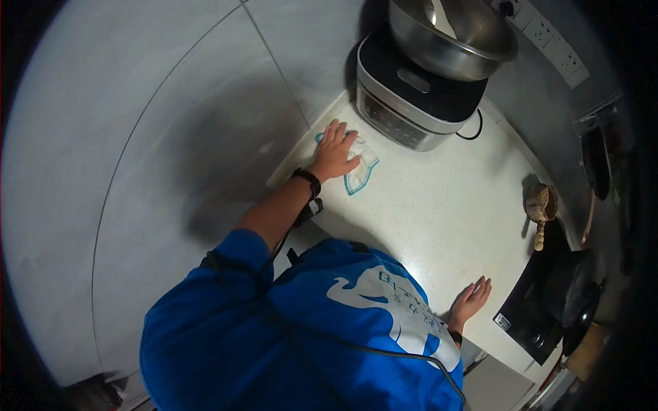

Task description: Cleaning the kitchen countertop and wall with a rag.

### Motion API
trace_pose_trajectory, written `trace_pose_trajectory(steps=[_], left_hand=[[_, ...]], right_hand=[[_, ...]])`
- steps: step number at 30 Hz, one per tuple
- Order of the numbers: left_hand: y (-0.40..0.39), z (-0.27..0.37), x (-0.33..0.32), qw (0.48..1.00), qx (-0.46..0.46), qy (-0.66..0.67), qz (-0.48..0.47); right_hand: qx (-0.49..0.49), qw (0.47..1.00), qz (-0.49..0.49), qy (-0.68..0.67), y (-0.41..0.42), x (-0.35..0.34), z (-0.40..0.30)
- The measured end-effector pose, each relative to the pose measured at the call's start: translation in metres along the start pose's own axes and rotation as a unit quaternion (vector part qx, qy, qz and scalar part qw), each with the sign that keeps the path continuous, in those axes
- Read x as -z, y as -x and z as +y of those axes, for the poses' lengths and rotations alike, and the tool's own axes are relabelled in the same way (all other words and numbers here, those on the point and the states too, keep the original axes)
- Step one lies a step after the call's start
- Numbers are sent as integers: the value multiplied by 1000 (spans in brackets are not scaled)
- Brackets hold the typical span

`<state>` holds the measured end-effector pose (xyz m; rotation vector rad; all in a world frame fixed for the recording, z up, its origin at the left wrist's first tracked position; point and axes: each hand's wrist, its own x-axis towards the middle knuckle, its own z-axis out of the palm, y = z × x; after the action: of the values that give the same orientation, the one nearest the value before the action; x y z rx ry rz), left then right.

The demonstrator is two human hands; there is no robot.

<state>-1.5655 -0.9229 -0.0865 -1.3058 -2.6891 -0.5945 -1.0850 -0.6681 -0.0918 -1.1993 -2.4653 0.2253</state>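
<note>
My left hand [335, 151] lies spread over a white cloth with a blue-green border [364, 167], pressing it to the pale countertop [437, 205]. Part of the cloth is hidden beneath the palm, and the fingertips reach towards the wall side of the counter. Just beyond it stands a rice cooker [411, 113] with a black lid and silver body. Over at the lower right, my right hand [471, 300] rests at the counter's near edge, holding nothing, its fingers slightly apart.
A large steel bowl [457, 54] with a white utensil [443, 20] in it sits on the cooker. To the right are a brown holder [537, 203] with a ladle, a black cooktop [529, 318] and a dark pan [565, 287]. A grey wall [205, 128] borders the left; sockets [547, 38] line the back.
</note>
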Motion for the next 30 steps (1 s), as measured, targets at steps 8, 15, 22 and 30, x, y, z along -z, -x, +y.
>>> trace_pose_trajectory(steps=[8,15,22,30], left_hand=[[21,21,1,997,70,-11,-2],[62,35,29,988,136,-16,-70],[118,50,35,985,163,-46,-20],[43,31,17,992,113,-51,29]], right_hand=[[15,1000,10,15,-1,-4,6],[16,1000,3,16,0,-1,-2],[5,1000,-8,-2,0,1,-7],[7,1000,-14,11,0,1,-3]])
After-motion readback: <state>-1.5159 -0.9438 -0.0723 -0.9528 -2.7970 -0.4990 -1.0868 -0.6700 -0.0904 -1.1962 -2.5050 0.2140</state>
